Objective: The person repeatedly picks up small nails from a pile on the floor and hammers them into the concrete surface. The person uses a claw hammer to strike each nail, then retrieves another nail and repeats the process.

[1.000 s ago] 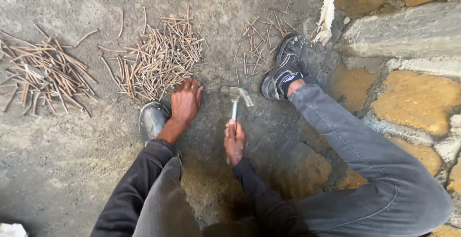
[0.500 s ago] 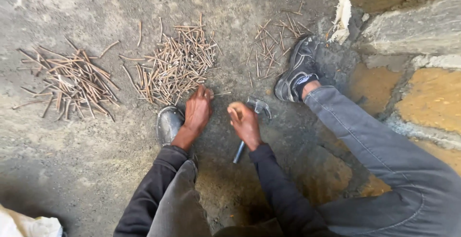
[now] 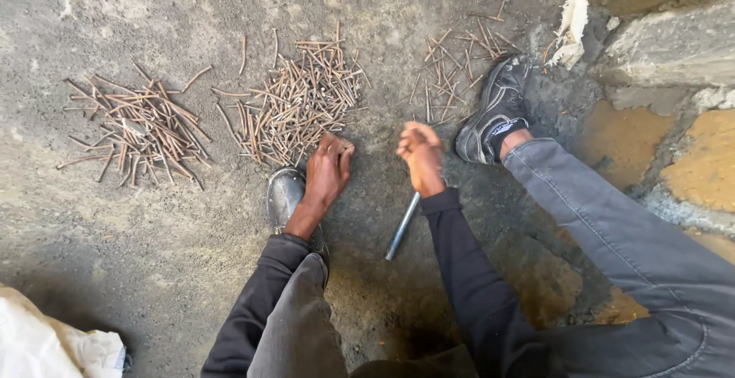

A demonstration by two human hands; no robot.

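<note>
My left hand (image 3: 328,170) lies palm down on the concrete floor, its bent fingertips touching the near edge of the middle heap of rusty nails (image 3: 298,102). My right hand (image 3: 419,154) hovers a little to the right with its fingers curled tight; what is inside them is hidden. A hammer's metal handle (image 3: 403,226) lies on the floor and runs up under my right wrist, with the head covered by the hand.
Another nail heap (image 3: 142,129) lies at the left and a thinner scatter of nails (image 3: 452,64) by my right shoe (image 3: 498,110). My left shoe (image 3: 283,194) is under my left wrist. Rough stones (image 3: 674,41) line the right side. A white sack (image 3: 53,343) sits bottom left.
A second ago my right hand gripped the hammer handle upright; the hammer now lies on the floor and that hand has slid toward its head. My left hand's fingers have bent. The view shifted.
</note>
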